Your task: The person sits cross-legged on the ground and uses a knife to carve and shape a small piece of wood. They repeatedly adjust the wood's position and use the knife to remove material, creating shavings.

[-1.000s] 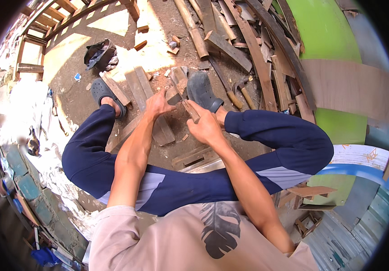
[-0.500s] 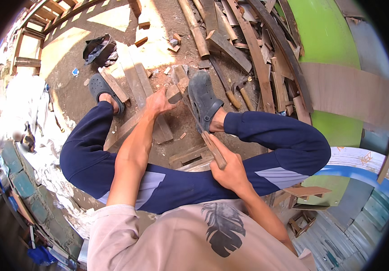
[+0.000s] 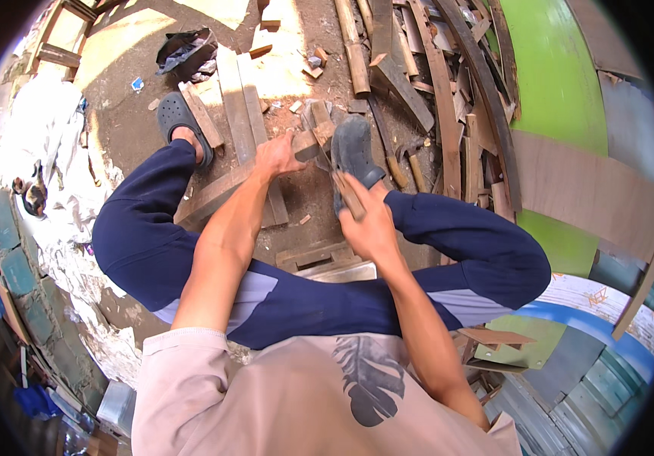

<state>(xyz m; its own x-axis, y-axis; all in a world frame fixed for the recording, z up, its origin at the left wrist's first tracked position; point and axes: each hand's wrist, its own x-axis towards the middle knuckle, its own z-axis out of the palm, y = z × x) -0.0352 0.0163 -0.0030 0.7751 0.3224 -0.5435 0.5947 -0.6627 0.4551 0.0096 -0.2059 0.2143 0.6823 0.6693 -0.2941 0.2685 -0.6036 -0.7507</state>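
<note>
My right hand (image 3: 372, 228) is wrapped round the wooden handle (image 3: 353, 199) of a handsaw, whose thin blade slants up and away across the far end of a wooden beam. My left hand (image 3: 275, 157) grips that beam (image 3: 217, 190) and presses it down, close to the blade. Lying diagonally in front of me, the beam crosses over flat planks (image 3: 240, 114). Beside the blade, my right foot in a dark clog (image 3: 353, 144) sits at the beam's far end. Part of the blade is hard to make out.
Scrap timber (image 3: 456, 99) is piled at the far right, with a long-bladed tool (image 3: 389, 140) and a hammer (image 3: 416, 163) near it. A black bag (image 3: 186, 53) lies far left. A cat (image 3: 33, 190) rests on the white sheeting (image 3: 57, 220) at left.
My right hand has pushed the saw forward, away from my body, along the cut. My left hand keeps its grip on the beam. The whole view has shifted slightly.
</note>
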